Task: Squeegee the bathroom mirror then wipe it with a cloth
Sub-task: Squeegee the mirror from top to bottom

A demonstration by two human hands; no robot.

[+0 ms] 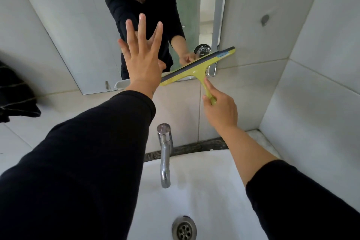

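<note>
The right hand [220,110] pinches the very end of the yellow squeegee [196,67] handle, its blade at the mirror's [78,25] lower right corner. So light a grip could let the blade tilt, skip or slip into the white basin [210,191]. The left hand [143,55] is spread open, empty, against the glass and may smudge it. Pale wall tiles surround; a chrome tap [165,154] stands below, dark cloth [15,95] at left.
</note>
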